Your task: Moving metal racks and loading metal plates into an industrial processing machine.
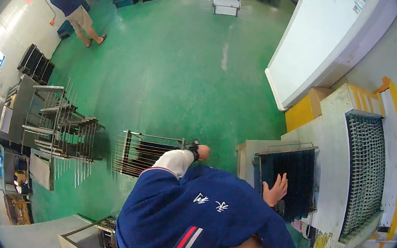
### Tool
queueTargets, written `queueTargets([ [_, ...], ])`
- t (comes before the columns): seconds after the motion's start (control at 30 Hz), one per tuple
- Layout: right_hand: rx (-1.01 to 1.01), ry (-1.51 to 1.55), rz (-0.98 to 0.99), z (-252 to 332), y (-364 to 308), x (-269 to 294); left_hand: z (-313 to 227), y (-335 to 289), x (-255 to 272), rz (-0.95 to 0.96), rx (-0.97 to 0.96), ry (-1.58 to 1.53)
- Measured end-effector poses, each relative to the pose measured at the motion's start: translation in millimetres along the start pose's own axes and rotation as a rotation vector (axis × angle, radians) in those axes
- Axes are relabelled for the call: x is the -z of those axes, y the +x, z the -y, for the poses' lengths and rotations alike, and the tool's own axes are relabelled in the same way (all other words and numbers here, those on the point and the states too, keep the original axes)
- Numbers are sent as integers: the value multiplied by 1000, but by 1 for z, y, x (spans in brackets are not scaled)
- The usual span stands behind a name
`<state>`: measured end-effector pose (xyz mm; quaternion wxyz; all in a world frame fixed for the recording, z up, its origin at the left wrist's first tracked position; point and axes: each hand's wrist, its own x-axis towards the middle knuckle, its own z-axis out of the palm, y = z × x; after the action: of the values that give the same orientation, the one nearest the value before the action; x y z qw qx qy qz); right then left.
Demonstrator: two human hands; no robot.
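Note:
My right hand (277, 189) is open, fingers spread, at the left side of a rack of dark panels (284, 171) on the right. Whether it presses on the panels I cannot tell. My left arm, in a white sleeve, reaches forward past a wire rack (147, 155) with thin rods across its top and a dark interior. At that rack's right end is my left hand (202, 152), with something dark around the wrist; its fingers are hidden. Both racks have thin metal frames.
A machine with a mesh conveyor belt (363, 174) stands at the right, beyond the dark panels. A tall white cabinet (313, 34) is ahead on the right. Metal racks with rods (64, 130) stand at the left. Another person (71, 7) is at the far left on the green floor (190, 73).

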<state>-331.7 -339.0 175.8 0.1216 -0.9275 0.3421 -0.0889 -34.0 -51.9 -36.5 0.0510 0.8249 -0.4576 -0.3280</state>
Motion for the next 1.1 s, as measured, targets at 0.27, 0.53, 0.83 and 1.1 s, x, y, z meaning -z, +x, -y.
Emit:
queueTargets([
  [0.27, -33, -97, -112, -3, 8, -15, 49, -81, -68, -94, 498, -411],
  [0.53, -53, -93, -83, 1, 10, -14, 59, -94, -111, -194, 505, -633],
  [0.83, -37, -60, 6, -29, 4, -20, 68, -65, -126, -248, 395, -601],
  [1.1, -103, -99, 167, -30, 12, -18, 56, -81, -97, -237, 597, -767],
])
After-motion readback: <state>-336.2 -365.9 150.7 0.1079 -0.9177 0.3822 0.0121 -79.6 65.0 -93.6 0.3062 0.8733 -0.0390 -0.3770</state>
